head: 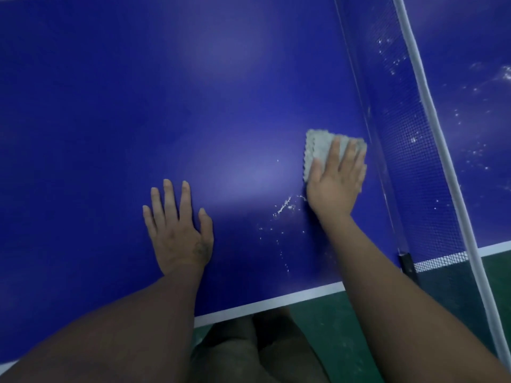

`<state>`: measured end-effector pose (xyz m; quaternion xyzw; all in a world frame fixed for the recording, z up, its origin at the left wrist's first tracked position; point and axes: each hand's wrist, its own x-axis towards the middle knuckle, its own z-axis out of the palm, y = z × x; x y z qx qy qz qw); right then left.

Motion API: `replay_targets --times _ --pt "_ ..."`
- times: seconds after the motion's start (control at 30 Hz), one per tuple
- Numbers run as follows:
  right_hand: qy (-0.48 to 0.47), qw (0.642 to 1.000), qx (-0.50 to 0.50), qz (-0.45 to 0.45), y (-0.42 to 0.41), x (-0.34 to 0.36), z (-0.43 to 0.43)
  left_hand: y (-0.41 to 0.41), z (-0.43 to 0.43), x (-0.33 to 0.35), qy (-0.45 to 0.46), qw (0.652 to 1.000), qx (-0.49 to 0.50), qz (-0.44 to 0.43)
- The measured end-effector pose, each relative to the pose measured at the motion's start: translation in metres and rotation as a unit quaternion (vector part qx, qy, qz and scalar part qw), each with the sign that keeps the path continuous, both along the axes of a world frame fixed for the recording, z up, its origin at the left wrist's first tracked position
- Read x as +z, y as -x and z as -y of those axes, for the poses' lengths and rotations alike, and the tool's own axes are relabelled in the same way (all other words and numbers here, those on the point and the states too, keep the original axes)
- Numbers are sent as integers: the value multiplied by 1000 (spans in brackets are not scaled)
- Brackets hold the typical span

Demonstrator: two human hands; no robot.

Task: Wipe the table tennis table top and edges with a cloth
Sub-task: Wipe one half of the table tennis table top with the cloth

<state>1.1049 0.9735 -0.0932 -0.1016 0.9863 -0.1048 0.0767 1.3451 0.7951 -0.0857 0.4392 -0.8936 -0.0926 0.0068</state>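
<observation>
The blue table tennis table top (pixel 138 106) fills most of the view, with a white line along its near edge (pixel 265 301). A grey folded cloth (pixel 320 143) lies flat on the top close to the net. My right hand (pixel 336 179) presses on the cloth with straight fingers, covering its lower right part. My left hand (pixel 177 228) rests flat on the bare table to the left, fingers spread, holding nothing. White specks and smears (pixel 282 208) mark the surface between the two hands.
The net (pixel 409 150) with its white top band (pixel 439 134) runs diagonally at the right; more white specks dot the far half (pixel 481 106). A black net clamp (pixel 406 262) sits at the table's edge. Green floor (pixel 331 327) and my legs show below.
</observation>
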Motion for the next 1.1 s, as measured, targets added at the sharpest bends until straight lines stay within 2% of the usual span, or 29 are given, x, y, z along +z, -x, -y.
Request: replay_targets --times 0.2,0.4,0.53,0.67,0.8,0.97,1.1 --pt "16 995 102 -6 -4 -1 60 -1 0 -1 6 1000 -1 3" --pt "15 972 233 -15 -88 6 -16 -1 -2 -1 20 1000 -7 -20" --pt "-22 969 245 4 -123 11 -53 -1 -1 0 17 1000 -11 -13" --pt "-24 966 257 -5 -77 5 -18 -1 -1 0 19 1000 -8 -12" --pt "-15 983 182 24 -33 6 17 -3 -2 -2 25 1000 -8 -13" --pt "-11 983 183 -8 -93 10 -22 -4 0 -4 31 999 -8 -16" --pt "-27 966 255 11 -131 15 -75 -3 0 -4 27 999 -11 -13"
